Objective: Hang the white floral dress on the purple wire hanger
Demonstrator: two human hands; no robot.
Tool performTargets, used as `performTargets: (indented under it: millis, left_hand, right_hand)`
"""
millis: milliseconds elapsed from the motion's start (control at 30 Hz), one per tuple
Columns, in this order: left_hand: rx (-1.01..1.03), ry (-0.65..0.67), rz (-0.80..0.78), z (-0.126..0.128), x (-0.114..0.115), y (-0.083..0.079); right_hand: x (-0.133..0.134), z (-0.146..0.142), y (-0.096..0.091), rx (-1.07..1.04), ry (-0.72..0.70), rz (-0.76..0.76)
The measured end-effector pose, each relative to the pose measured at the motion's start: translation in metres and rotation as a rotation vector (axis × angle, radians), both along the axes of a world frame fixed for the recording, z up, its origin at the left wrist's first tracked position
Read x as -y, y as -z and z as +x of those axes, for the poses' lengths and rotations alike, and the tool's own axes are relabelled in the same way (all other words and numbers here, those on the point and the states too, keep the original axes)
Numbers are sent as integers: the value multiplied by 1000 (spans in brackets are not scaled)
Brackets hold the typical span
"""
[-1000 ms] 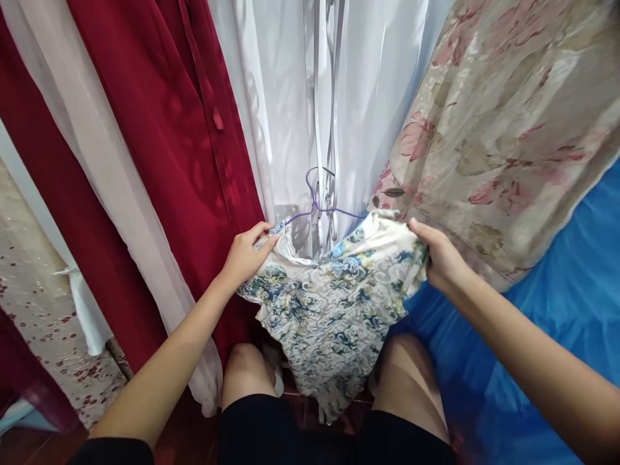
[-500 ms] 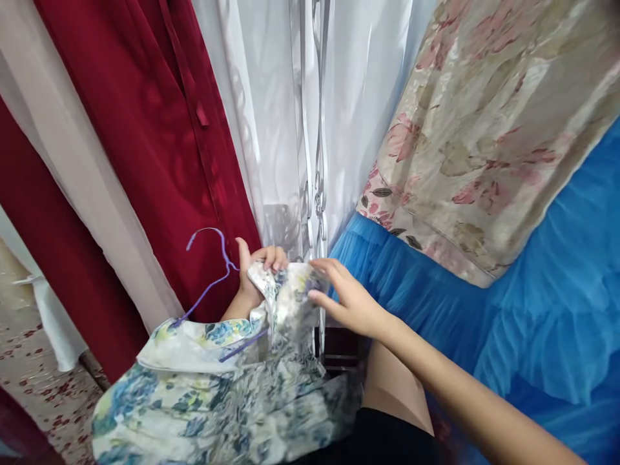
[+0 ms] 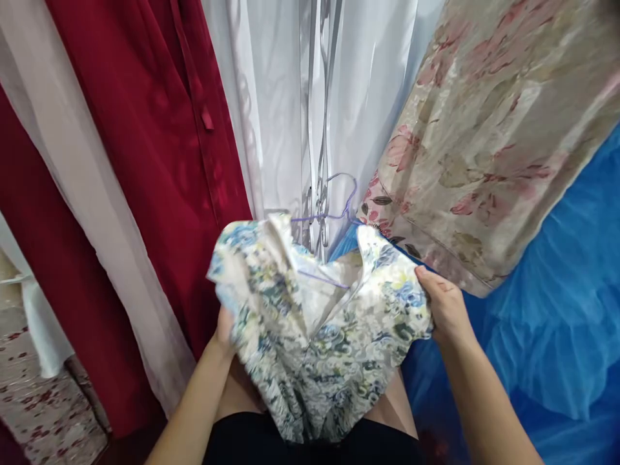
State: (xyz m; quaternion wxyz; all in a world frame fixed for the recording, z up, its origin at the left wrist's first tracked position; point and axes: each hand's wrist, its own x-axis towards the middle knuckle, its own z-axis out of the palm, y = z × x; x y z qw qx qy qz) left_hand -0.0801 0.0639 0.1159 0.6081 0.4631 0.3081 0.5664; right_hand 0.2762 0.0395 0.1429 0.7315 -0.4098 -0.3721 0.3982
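Note:
A white floral dress or blouse [image 3: 334,349] with blue and green flowers and a V-shaped neckline spreads in front of me, above my lap. A thin purple hanger [image 3: 349,203] sits inside its neckline, its hook standing up at the top. My right hand [image 3: 445,303] grips the garment's right shoulder edge, thumb on top and fingers behind the cloth. At the opposite side edge, my left hand [image 3: 225,328] is closed on the cloth; its fingers are mostly hidden behind it.
Hanging cloth surrounds me: dark red fabric [image 3: 145,129] and pale pink fabric [image 3: 72,129] on the left, white fabric [image 3: 276,116] with ribbons ahead. A beige garment with pink flowers [image 3: 484,142] hangs at right over blue tulle [image 3: 557,310].
The garment has swung from lower left to the middle and now faces me upright. The hanger hook moved right. My hands have parted from the neckline to opposite sides of the garment.

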Motion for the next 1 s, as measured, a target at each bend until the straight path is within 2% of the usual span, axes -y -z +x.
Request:
performTargets:
  millis: [100, 200, 300, 367, 400, 433, 500, 567, 600, 633, 667, 733, 767, 800, 833, 1000]
  left_hand:
    - [56, -103, -67, 2, 14, 41]
    - [-76, -228, -142, 15, 33, 83]
    - [-280, -202, -168, 31, 55, 114]
    - [-321, -173, -154, 44, 68, 125]
    - [-311, -169, -142, 50, 74, 127]
    - [-290, -170, -130, 57, 79, 128]
    - [-265, -172, -104, 67, 86, 126]
    - [-290, -166, -80, 75, 91, 124]
    - [-312, -156, -70, 78, 93, 123]
    - [-334, -142, -57, 80, 95, 122]
    - [-356, -123, -41, 82, 96, 122]
    - [-402, -94, 12, 84, 100, 122]
    - [-428, -88, 46, 85, 101, 122]
    - [-453, -91, 79, 85, 102, 121]
    - [-476, -101, 106, 84, 102, 121]
    - [-537, -176, 130, 79, 104, 118]
  right_hand:
    - [-18, 2, -15, -35, 44, 26]
    - [-25, 0, -23, 14, -45, 25]
    - [-21, 5, -21, 141, -149, -23]
    - [-14, 7, -14, 245, -153, -59]
    - [-9, 6, -9, 298, -90, -42]
    - [-2, 2, -2, 344, 32, 1]
    - [14, -16, 18, 376, 413, 134]
    - [34, -41, 47, 300, 783, 213]
    - [44, -55, 63, 251, 852, 207]
    - [53, -68, 79, 239, 793, 157]
    - [61, -80, 94, 279, 580, 84]
    - [70, -97, 115, 451, -91, -66]
    - [72, -103, 121, 515, -339, -126]
    - [72, -107, 123, 559, -496, -163]
    - [71, -108, 122, 584, -565, -180]
    - [74, -102, 101, 671, -639, -197]
